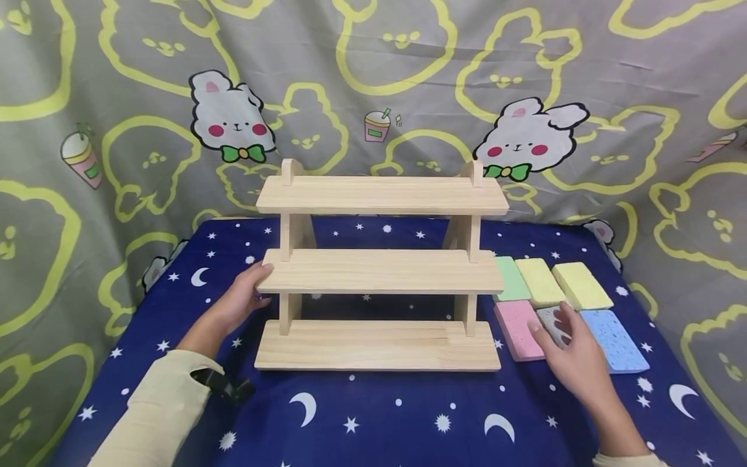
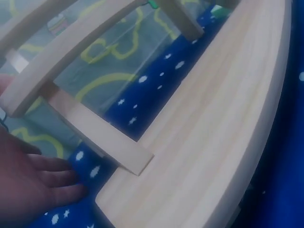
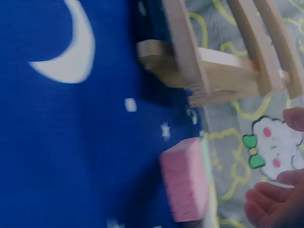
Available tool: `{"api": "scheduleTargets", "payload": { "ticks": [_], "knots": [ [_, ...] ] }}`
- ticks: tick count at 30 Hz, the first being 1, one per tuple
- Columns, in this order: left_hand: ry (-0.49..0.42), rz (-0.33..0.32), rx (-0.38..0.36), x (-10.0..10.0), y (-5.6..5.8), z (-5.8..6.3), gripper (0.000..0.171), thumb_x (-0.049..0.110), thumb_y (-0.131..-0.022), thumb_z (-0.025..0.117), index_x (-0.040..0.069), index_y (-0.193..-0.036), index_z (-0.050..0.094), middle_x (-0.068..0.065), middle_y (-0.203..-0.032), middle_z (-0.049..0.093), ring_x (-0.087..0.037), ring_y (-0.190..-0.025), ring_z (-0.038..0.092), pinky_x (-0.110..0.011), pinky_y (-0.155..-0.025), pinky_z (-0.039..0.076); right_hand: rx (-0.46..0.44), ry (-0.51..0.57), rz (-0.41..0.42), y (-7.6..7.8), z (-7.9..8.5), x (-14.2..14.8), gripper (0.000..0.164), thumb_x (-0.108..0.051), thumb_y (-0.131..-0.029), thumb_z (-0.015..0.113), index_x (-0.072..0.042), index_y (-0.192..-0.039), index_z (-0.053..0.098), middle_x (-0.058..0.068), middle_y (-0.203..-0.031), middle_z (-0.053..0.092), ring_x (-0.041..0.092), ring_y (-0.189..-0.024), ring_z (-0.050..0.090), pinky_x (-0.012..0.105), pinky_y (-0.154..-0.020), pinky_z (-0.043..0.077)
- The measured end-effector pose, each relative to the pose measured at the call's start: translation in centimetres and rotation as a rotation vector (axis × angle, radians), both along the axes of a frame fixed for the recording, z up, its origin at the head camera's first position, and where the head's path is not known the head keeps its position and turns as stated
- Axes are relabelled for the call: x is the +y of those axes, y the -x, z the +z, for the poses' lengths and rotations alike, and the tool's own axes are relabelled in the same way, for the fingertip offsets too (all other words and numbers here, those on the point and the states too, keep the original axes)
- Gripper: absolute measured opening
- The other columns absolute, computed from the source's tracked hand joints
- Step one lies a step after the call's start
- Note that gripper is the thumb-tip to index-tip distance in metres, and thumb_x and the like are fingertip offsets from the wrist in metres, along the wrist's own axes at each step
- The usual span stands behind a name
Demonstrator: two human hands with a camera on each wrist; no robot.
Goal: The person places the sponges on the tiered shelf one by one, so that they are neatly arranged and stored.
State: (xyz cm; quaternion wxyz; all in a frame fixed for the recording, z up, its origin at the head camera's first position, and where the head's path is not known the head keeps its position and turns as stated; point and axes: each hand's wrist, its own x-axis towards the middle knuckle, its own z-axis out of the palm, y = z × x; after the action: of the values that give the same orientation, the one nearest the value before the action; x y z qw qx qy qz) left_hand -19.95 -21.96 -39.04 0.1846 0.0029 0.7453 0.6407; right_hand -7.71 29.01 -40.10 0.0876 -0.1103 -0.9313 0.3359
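Observation:
A three-tier wooden display shelf stands upright in the middle of the table. My left hand is at the left end of its middle board, thumb against the board. In the left wrist view the fingers of that hand lie straight and spread beside the upright. To the right of the shelf, my right hand hovers over a grey sponge and partly hides it, thumb and fingers apart, holding nothing. Around it lie a pink sponge, a blue sponge, a green sponge and two yellow sponges.
A dark blue cloth with white moons and stars covers the table. Behind and at both sides hangs a grey curtain with yellow outlines and rabbit heads. A black band is on the left wrist.

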Motion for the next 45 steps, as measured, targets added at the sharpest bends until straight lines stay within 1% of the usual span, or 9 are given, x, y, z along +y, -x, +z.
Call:
{"api": "scheduleTargets", "payload": {
  "ticks": [4,9,17,21,25,31,37,41,45],
  "knots": [
    [-0.046,-0.042,-0.023,-0.2,-0.1,-0.4,0.067,0.043,-0.099,0.027,0.005,-0.151,0.008,-0.029,-0.147,0.019,-0.040,-0.137,0.019,-0.063,-0.108,0.016,-0.014,-0.052,-0.038,-0.5,-1.7,0.0,0.074,-0.035,-0.090,0.059,0.012,-0.139,0.030,0.036,-0.132,0.041,0.052,-0.117,0.044,0.062,-0.091,0.037],
    [-0.088,-0.077,-0.059,0.0,0.1,-0.5,0.070,0.045,-0.098,0.028,0.006,-0.150,0.002,-0.030,-0.149,0.014,-0.044,-0.138,0.018,-0.062,-0.108,0.018,-0.060,-0.110,-0.085,-0.8,-3.2,0.1,0.075,-0.037,-0.088,0.061,0.016,-0.134,0.035,0.039,-0.126,0.044,0.052,-0.115,0.044,0.062,-0.093,0.032],
    [-0.085,-0.123,-0.085,0.0,0.4,-0.7,0.070,0.043,-0.097,0.030,0.002,-0.149,0.008,-0.031,-0.148,0.019,-0.046,-0.135,0.023,-0.060,-0.106,0.025,-0.014,-0.149,-0.129,-0.9,-4.7,-0.5,0.067,-0.028,-0.082,0.067,0.015,-0.127,0.043,0.038,-0.121,0.046,0.051,-0.115,0.041,0.061,-0.094,0.031],
    [-0.085,-0.145,-0.084,-0.3,0.7,-0.8,0.070,0.043,-0.097,0.032,0.004,-0.149,0.008,-0.031,-0.146,0.022,-0.046,-0.134,0.026,-0.057,-0.104,0.031,0.006,-0.167,-0.136,-0.5,-5.0,-0.8,0.068,-0.028,-0.080,0.069,0.015,-0.126,0.043,0.037,-0.120,0.046,0.050,-0.114,0.042,0.061,-0.093,0.032],
    [-0.078,-0.175,-0.086,-0.6,1.0,-0.8,0.069,0.041,-0.097,0.032,0.003,-0.149,0.008,-0.032,-0.145,0.024,-0.046,-0.133,0.028,-0.055,-0.102,0.034,0.006,-0.202,-0.133,-0.2,-5.0,-1.1,0.071,-0.029,-0.077,0.071,0.016,-0.125,0.044,0.038,-0.117,0.048,0.051,-0.109,0.045,0.062,-0.088,0.035],
    [-0.065,-0.209,-0.106,-1.1,1.5,-0.7,0.069,0.037,-0.095,0.033,0.000,-0.148,0.009,-0.032,-0.144,0.024,-0.046,-0.133,0.028,-0.054,-0.101,0.036,0.037,-0.267,-0.120,0.1,-5.3,-1.3,0.068,-0.032,-0.075,0.074,0.018,-0.114,0.050,0.037,-0.101,0.055,0.051,-0.093,0.053,0.059,-0.075,0.040],
    [-0.069,-0.242,-0.100,-1.6,1.8,-1.0,0.067,0.036,-0.095,0.034,-0.002,-0.146,0.014,-0.031,-0.142,0.028,-0.039,-0.128,0.036,-0.054,-0.100,0.037,0.048,-0.318,-0.122,0.4,-5.3,-1.5,0.063,-0.035,-0.072,0.076,0.015,-0.104,0.054,0.033,-0.089,0.057,0.047,-0.079,0.055,0.057,-0.065,0.041],
    [-0.077,-0.259,-0.086,-1.7,2.0,-1.2,0.068,0.037,-0.095,0.035,-0.001,-0.147,0.014,-0.031,-0.141,0.029,-0.039,-0.128,0.036,-0.055,-0.101,0.035,0.068,-0.336,-0.117,0.4,-5.3,-1.4,0.062,-0.031,-0.070,0.078,0.016,-0.103,0.055,0.033,-0.087,0.056,0.047,-0.077,0.055,0.057,-0.064,0.042],
    [-0.074,-0.269,-0.082,-1.7,2.0,-1.2,0.067,0.038,-0.095,0.035,0.000,-0.147,0.016,-0.030,-0.141,0.030,-0.039,-0.128,0.037,-0.055,-0.101,0.036,0.063,-0.337,-0.093,0.4,-5.1,-1.1,0.062,-0.026,-0.069,0.078,0.018,-0.106,0.054,0.035,-0.089,0.056,0.048,-0.078,0.055,0.057,-0.066,0.042]
  ]
}}
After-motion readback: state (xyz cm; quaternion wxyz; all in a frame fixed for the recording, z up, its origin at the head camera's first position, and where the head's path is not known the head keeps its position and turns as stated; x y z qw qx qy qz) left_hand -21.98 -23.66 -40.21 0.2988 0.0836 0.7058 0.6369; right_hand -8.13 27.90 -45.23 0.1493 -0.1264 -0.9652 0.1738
